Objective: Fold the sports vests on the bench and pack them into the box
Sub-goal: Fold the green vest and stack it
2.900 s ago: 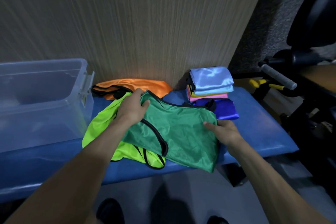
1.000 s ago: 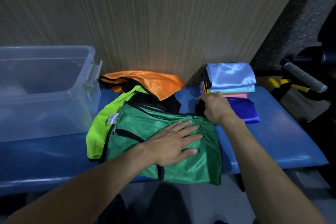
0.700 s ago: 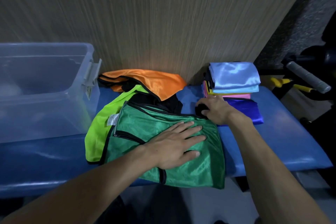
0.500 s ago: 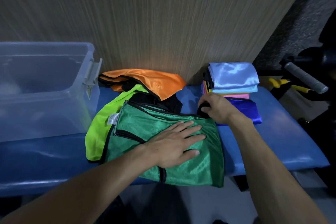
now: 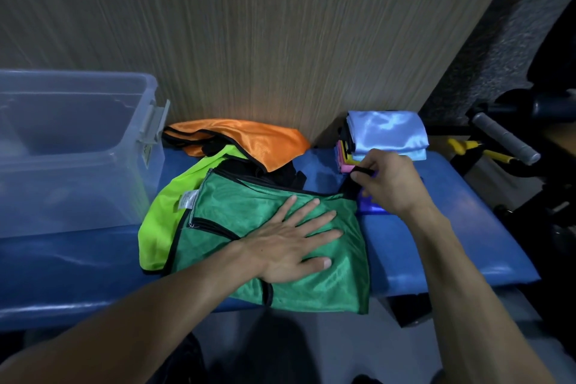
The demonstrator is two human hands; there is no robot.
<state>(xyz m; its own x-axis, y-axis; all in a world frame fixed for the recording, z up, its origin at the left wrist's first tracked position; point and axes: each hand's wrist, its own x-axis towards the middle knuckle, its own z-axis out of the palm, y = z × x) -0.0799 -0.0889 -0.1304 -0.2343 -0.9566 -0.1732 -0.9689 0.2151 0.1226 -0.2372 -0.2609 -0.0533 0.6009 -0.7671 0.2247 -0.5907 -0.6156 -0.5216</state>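
The left hand (image 5: pixel 293 243) lies flat, fingers spread, on the green vest (image 5: pixel 324 284) at the blue counter's (image 5: pixel 467 227) near edge; the right hand (image 5: pixel 389 184) pinches its black strap (image 5: pixel 352 185) at two o'clock; the clear box (image 5: pixel 78 146) stands at nine o'clock.

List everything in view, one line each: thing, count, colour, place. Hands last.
green vest: 1, green with black trim, front of bench, on top of the loose pile
lime vest: 1, yellow-green, under the green one
orange vest: 1, orange, by the wall
folded stack: 1, light blue on top, right of the pile
box: 1, clear plastic, left end of bench
bench: 1, blue
left hand: flat on green vest
right hand: fingers pinch a black strap
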